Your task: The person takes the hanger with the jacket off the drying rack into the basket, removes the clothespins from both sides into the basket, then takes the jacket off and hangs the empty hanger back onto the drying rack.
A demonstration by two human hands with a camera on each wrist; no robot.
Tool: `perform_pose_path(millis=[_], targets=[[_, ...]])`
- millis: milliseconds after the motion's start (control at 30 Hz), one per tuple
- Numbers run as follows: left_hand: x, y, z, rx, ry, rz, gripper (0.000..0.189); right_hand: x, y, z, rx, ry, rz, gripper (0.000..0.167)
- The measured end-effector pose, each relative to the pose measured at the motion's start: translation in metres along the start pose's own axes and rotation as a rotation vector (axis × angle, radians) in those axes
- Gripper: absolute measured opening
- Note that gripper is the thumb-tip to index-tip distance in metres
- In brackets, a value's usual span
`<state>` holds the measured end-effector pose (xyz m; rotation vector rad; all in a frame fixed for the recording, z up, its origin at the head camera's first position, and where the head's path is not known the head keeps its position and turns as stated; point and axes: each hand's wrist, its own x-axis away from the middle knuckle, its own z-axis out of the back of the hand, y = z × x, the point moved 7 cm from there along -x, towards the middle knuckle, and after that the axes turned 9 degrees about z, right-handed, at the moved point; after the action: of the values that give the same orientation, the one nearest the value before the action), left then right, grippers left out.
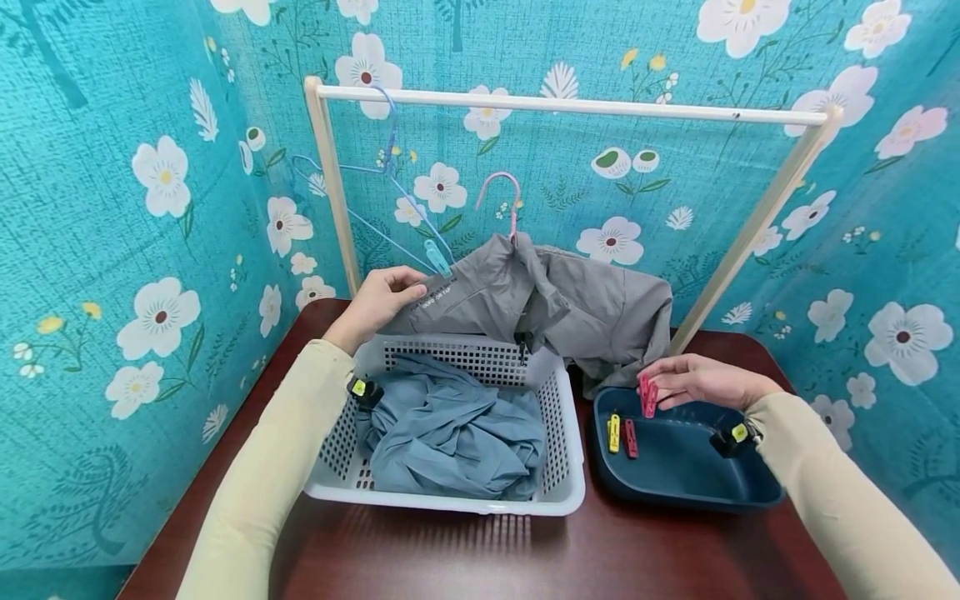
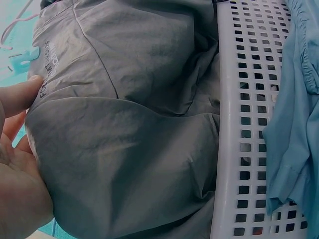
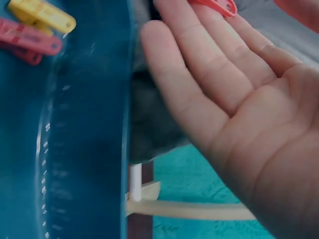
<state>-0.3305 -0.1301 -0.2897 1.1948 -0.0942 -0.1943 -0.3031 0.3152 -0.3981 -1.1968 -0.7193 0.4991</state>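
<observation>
A grey garment (image 1: pixel 480 287) with small printed lettering is draped over a pink hanger (image 1: pixel 501 179), only whose hook shows. My left hand (image 1: pixel 381 304) pinches the garment's upper left edge, thumb in front and fingers behind it. Right beside that hand, a light blue clothespin (image 1: pixel 437 257) is clipped on the same edge. My right hand (image 1: pixel 697 381) holds a pinkish-red clothespin (image 1: pixel 648 396) between thumb and fingertips, over the left back part of a dark blue tub (image 1: pixel 697 492). Inside the tub lie a yellow clothespin (image 1: pixel 614 433) and a red clothespin (image 1: pixel 631 439).
A white perforated basket (image 1: pixel 450 502) holding a crumpled blue-grey cloth (image 1: pixel 457 433) stands in front of the garment. Behind rises a rack with a white bar (image 1: pixel 570 107) and wooden posts. A blue hanger (image 1: pixel 390 154) hangs at its left end.
</observation>
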Motion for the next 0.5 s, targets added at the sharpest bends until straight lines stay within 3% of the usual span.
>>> perform_pose_path(millis=[400,500], targets=[[0.002,0.000,0.000,-0.009,0.005,-0.006,0.024,0.003,0.050,0.004,0.106,-0.003,-0.201,0.044],[-0.005,-0.008,0.001,0.009,-0.001,-0.012,0.024,0.002,0.056,0.004,0.114,-0.005,-0.222,0.040]])
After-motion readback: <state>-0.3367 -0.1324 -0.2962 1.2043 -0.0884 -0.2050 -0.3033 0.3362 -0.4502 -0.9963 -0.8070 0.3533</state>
